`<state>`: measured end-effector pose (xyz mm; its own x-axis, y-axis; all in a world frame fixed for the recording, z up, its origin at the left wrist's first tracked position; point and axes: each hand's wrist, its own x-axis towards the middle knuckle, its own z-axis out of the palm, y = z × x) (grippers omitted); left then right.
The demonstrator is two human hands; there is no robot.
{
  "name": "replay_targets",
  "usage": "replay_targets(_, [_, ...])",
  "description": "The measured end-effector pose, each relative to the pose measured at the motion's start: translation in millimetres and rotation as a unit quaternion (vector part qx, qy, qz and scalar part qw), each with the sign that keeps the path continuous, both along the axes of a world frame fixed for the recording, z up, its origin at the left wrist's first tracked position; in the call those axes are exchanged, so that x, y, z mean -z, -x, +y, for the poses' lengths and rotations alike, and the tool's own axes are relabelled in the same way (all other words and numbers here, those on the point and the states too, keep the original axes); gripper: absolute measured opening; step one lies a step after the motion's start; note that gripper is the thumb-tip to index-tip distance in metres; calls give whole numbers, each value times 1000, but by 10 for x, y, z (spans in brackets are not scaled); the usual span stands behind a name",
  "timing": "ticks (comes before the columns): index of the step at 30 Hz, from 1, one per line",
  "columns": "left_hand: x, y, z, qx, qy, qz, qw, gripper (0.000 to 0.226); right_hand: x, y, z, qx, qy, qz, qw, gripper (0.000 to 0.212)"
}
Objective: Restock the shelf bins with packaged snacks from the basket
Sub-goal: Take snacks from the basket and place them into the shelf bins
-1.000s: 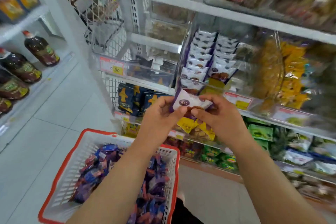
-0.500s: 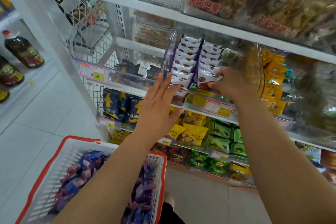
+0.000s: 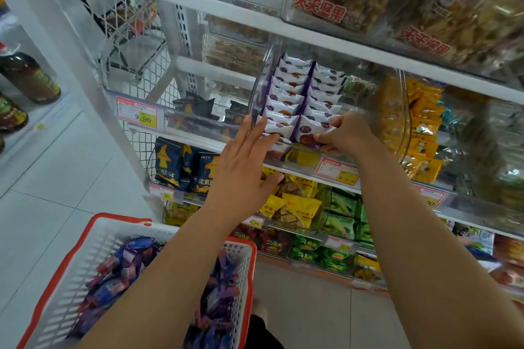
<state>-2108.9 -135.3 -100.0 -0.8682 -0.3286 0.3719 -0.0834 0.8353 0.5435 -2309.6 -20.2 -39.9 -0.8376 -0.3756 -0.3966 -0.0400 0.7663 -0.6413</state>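
Note:
A clear shelf bin [image 3: 262, 71] holds two rows of white-and-purple snack packets [image 3: 295, 93]. My right hand [image 3: 344, 133] pinches the front packet [image 3: 307, 134] of the right row at the bin's front edge. My left hand [image 3: 243, 161] is flat with straight fingers, its fingertips touching the front packets of the left row. Below, a white basket with a red rim [image 3: 93, 238] holds several purple and blue snack packets [image 3: 124, 266]; my left forearm crosses over it.
Price tags [image 3: 137, 113] hang on the shelf fronts. Neighbouring bins hold orange packets [image 3: 425, 122] and dark blue bags [image 3: 181, 161]. Lower shelves carry yellow and green packs. Bottles [image 3: 28, 76] stand on a left shelf. White tiled floor lies at left.
Both hands carried a white-and-purple packet from chest height up to the bin. My right hand now sets it at the front of the right row; my left hand let go and flattened.

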Motion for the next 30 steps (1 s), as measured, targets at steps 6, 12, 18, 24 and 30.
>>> replay_targets(6, [5,-10,-3,-1,0,-7,1000,63,-16,7,23,11,7,-28,1000,43])
replay_targets(12, [-38,-19,22,-19,48,-23,998,66,-9,12,20,11,10,-41,999,28])
replay_targets(18, [-184,195,222,36,177,8,983,70,0,17,30,12,10,-36,999,24])
replay_targets(24, [-574,775,101,155,198,-201,947,82,-33,9,31,14,14,-54,998,17])
replay_targets(30, [-637,1005,35,190,207,-320,905,99,-70,-1,77,31,39,-50,997,21])
